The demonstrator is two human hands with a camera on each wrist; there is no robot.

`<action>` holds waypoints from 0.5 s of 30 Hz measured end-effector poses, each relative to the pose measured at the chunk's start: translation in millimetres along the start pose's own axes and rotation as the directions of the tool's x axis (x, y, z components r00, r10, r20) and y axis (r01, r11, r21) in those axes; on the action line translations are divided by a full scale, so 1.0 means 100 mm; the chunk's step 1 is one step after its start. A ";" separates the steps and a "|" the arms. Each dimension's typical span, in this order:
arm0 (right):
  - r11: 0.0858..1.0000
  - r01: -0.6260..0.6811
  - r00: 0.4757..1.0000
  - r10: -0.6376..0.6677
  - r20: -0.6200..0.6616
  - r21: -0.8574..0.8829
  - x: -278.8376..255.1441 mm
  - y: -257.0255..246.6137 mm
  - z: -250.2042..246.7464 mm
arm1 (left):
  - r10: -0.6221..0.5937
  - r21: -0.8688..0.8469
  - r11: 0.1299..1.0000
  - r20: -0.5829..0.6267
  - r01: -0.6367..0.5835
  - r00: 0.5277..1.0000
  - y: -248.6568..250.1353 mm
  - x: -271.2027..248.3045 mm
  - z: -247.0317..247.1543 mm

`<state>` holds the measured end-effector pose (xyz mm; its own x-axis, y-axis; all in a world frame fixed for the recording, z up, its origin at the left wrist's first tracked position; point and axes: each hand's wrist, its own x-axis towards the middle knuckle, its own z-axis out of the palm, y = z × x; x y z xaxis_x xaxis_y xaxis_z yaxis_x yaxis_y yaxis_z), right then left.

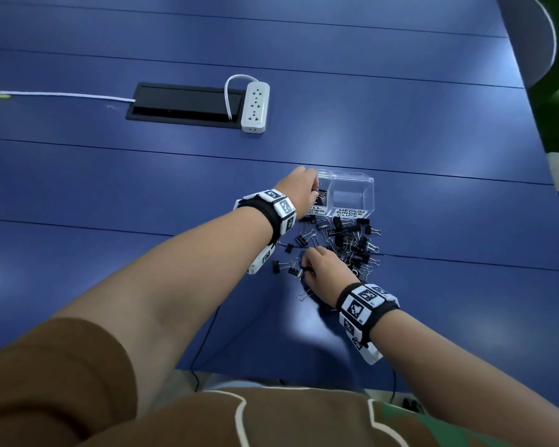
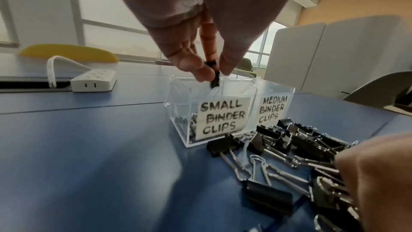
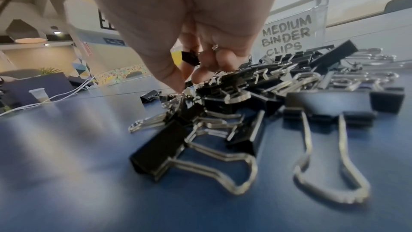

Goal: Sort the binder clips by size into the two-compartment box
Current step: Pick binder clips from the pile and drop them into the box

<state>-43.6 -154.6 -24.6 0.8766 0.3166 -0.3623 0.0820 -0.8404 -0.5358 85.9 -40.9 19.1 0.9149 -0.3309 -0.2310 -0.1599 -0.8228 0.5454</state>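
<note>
The right hand (image 1: pixel 325 269) sits nearest the person, its grip curled down at the near-left edge of the clip pile (image 1: pixel 346 243). In the right wrist view its fingers (image 3: pixel 200 75) hold one small black clip (image 3: pixel 190 58) tucked against the palm while the fingertips touch the pile. Just beyond and to the right of this grip, black binder clips with silver handles lie loose and tangled on the blue desk (image 1: pixel 110 195); they are too many and too overlapped to count, though both small and larger ones show.

Farther out, the left hand (image 1: pixel 299 193) is raised over the clear box (image 1: pixel 352 195), which has two compartments. Its grip pinches a second small clip (image 2: pixel 213 75) between thumb and fingertips, right above the open top of the left compartment, labelled SMALL BINDER CLIPS (image 2: pixel 223 117). Several small clips already lie in the bottom of that compartment. The compartment to its right, labelled MEDIUM BINDER CLIPS (image 2: pixel 273 110), shows no clips inside in the head view.

Well beyond the left grip lie one white power strip (image 1: pixel 255 106) and one black cable hatch (image 1: pixel 184 106).
</note>
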 end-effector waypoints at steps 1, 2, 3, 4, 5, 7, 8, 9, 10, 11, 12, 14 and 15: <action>1.000 0.022 1.000 -0.022 0.013 -0.015 0.00 0.02 0.00 | 0.005 0.016 1.000 0.009 -0.005 1.000 0.00 0.01 0.01; 0.998 0.043 0.999 -0.042 0.028 -0.038 0.00 0.04 0.00 | 0.009 0.024 1.000 0.011 -0.009 1.000 -0.02 -0.01 0.02; 0.996 0.061 0.998 -0.058 0.040 -0.062 0.01 0.06 0.00 | 0.014 0.021 1.000 0.006 -0.015 1.000 -0.03 -0.04 0.04; 0.994 0.076 0.996 -0.072 0.050 -0.084 0.02 0.07 0.00 | 0.023 0.011 1.000 -0.007 -0.023 1.000 -0.05 -0.09 0.05; 0.990 0.090 0.995 -0.084 0.058 -0.105 0.02 0.07 0.00 | 0.031 -0.004 0.999 -0.022 -0.032 0.999 -0.08 -0.15 0.07; 0.982 0.117 0.992 -0.108 0.069 -0.148 0.05 0.06 -0.01 | 0.038 -0.021 0.999 -0.024 -0.039 0.999 -0.17 -0.30 0.13; 0.979 0.127 0.991 -0.118 0.069 -0.161 0.06 0.07 -0.01 | 0.037 -0.015 0.999 -0.003 -0.037 0.999 -0.22 -0.38 0.17; 0.977 0.135 0.990 -0.126 0.065 -0.167 0.07 0.07 -0.02 | 0.032 -0.005 0.999 0.022 -0.032 0.999 -0.28 -0.46 0.22; 0.976 0.139 0.989 -0.130 0.064 -0.169 0.07 0.07 -0.02 | 0.015 0.003 1.000 0.055 -0.015 0.998 -0.34 -0.54 0.28; 0.975 0.141 0.989 -0.131 0.071 -0.172 0.08 0.07 -0.02 | -0.010 0.009 1.000 0.089 0.009 0.996 -0.39 -0.61 0.34; 0.974 0.142 0.988 -0.129 0.087 -0.176 0.09 0.08 -0.02 | -0.038 0.012 0.999 0.119 0.037 0.992 -0.44 -0.67 0.39; 0.971 0.142 0.985 -0.119 0.125 -0.193 0.11 0.07 -0.04 | -0.078 0.007 0.997 0.159 0.078 0.984 -0.50 -0.75 0.49; 0.970 0.140 0.984 -0.113 0.139 -0.201 0.12 0.06 -0.05 | -0.087 -0.003 0.996 0.163 0.089 0.983 -0.51 -0.79 0.53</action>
<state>-30.2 -158.4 -28.7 0.7872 0.4679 -0.4018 0.2976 -0.8588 -0.4170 2.6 3.0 -33.3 0.8529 -0.3285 -0.4058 -0.0765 -0.8475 0.5253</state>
